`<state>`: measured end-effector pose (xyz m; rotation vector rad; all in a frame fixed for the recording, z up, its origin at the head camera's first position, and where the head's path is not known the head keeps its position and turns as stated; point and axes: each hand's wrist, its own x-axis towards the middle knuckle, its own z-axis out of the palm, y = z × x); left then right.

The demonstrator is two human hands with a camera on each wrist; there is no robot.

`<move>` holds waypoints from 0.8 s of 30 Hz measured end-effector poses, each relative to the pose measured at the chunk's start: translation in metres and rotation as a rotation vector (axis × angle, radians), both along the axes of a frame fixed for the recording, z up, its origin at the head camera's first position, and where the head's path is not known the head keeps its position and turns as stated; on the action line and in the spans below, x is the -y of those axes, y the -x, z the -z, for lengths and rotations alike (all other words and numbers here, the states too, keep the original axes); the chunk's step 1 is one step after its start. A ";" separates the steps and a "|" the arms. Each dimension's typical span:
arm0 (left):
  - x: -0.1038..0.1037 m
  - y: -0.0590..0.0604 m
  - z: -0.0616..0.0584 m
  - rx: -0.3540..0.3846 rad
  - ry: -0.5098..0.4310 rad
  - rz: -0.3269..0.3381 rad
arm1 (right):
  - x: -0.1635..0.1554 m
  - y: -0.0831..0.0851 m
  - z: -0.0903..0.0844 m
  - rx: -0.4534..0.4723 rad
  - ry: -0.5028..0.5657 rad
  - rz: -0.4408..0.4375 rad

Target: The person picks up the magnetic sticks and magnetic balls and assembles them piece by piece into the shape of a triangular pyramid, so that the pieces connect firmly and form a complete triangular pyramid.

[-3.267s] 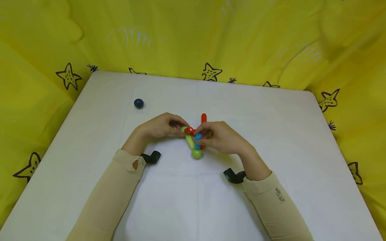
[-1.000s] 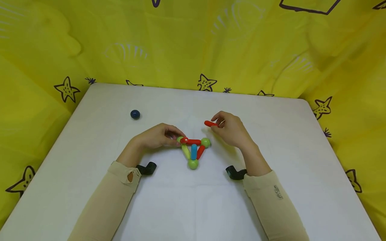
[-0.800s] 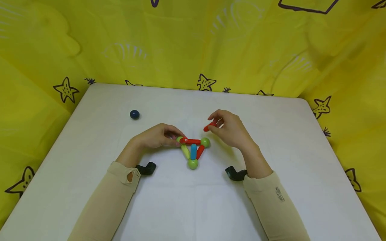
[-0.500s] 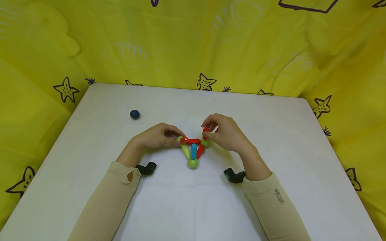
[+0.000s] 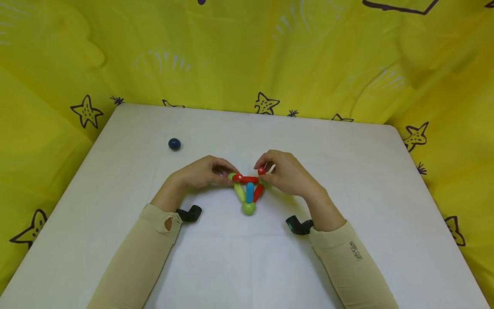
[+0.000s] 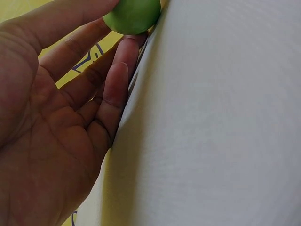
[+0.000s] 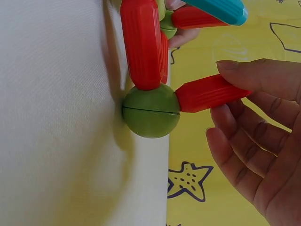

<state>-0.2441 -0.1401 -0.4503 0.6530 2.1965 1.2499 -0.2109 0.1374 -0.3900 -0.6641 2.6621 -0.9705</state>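
On the white table lies a triangle of magnetic building sticks and green balls. Its sides are a yellow-green stick [image 5: 239, 193], a red stick [image 5: 258, 193] and another red stick [image 5: 250, 180] at the back. A blue stick [image 5: 250, 192] rises from the front green ball [image 5: 248, 208], and a further red stick [image 5: 237, 177] stands at the left corner. My left hand [image 5: 204, 172] holds the left green ball [image 6: 134, 14] by thumb and fingertips. My right hand [image 5: 287, 174] pinches an upright red stick [image 7: 207, 93], whose lower end touches the right green ball [image 7: 150, 113].
A dark blue ball [image 5: 174, 144] lies alone at the back left of the table [image 5: 339, 163]. A yellow curtain [image 5: 231, 51] with starfish drawings hangs behind and beside the table. Black cameras [image 5: 299, 225] sit at both wrists.
My right hand first let go near the blue stick, then took up a loose red stick, turned it upright and brought it down left onto the right green ball. My left hand stayed.
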 end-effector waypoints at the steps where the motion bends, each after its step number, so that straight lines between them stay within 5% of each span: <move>1: 0.000 0.000 0.000 -0.001 0.000 0.001 | 0.000 0.000 0.001 0.006 0.005 -0.004; 24: 0.001 -0.001 0.001 -0.026 -0.011 0.012 | -0.001 0.002 0.008 0.056 -0.019 -0.097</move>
